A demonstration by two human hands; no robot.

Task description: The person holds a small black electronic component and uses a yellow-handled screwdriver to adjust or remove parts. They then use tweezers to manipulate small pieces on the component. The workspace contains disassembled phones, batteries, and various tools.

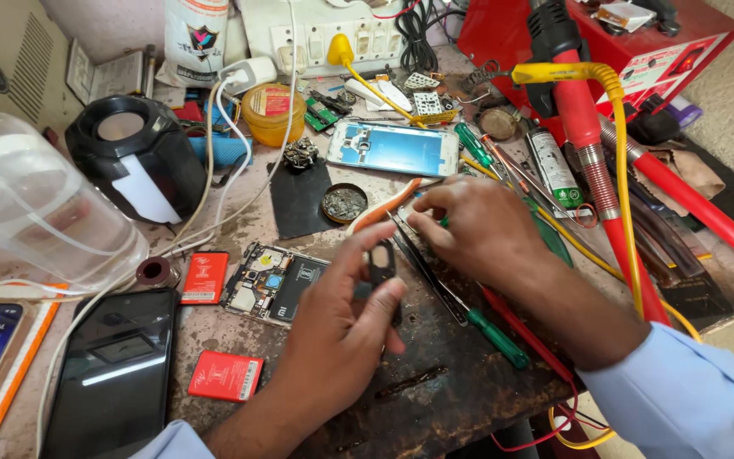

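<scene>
I see a scuffed dark worn workbench, an opened phone with bare circuit board by my left hand, which pinches a small black rounded plastic frame. My right hand fingers grip thin metal tweezers.

At lower left, the black phone shows glossy glass. The counter looks rough, scarred and matt. The upper-left clear bottle is smooth plastic; the centre-right green-handled screwdriver has a metal shaft.
</scene>
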